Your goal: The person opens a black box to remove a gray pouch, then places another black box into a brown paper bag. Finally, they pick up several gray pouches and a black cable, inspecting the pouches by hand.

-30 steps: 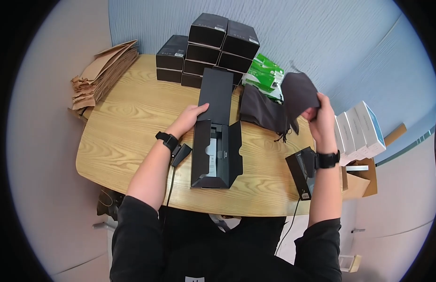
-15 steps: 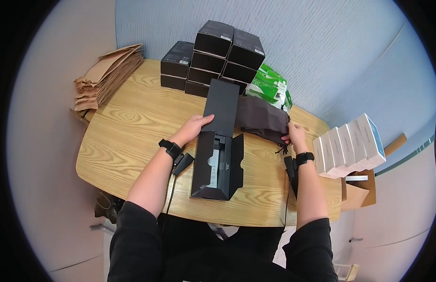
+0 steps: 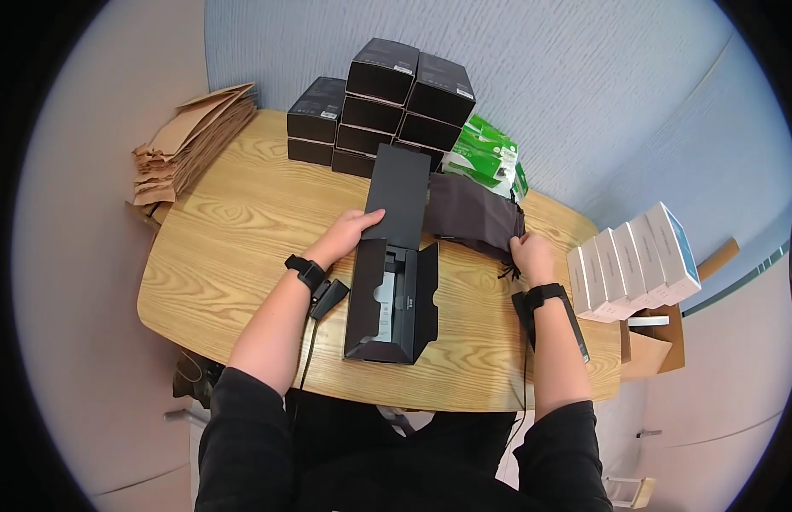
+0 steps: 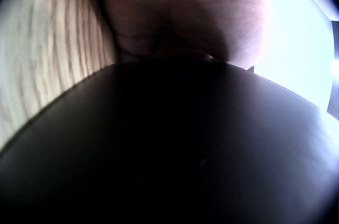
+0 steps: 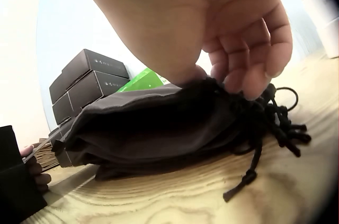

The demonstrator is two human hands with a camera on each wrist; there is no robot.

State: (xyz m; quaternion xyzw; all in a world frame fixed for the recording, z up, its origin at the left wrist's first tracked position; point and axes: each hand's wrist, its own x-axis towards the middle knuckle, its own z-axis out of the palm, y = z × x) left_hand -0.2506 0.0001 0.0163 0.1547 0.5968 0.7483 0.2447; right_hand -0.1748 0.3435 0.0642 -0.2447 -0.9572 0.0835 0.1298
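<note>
My left hand point(image 3: 346, 232) grips the left edge of an open black cardboard box point(image 3: 423, 303), with its thumb on the raised long lid point(image 3: 400, 192). Inside the box lie a white printed slip point(image 3: 386, 305) and a dark insert. In the left wrist view a dark surface covers most of the picture below the palm. On the right, my right hand point(image 3: 533, 255) pinches the corded end of a dark grey drawstring pouch point(image 3: 473, 215) lying on the table. Black knotted cords point(image 5: 273, 121) hang from that end, beneath the fingertips in the right wrist view.
Black boxes point(image 3: 376, 111) are stacked at the back, with a green-and-white packet point(image 3: 490, 154) beside them. A row of white boxes point(image 3: 633, 260) stands at the right edge. Brown paper bags point(image 3: 191, 141) are piled at the far left. Cables hang from both wrists.
My right hand has come down and leftward from holding a dark pouch in the air to the pouch end on the table. My left hand stays on the box.
</note>
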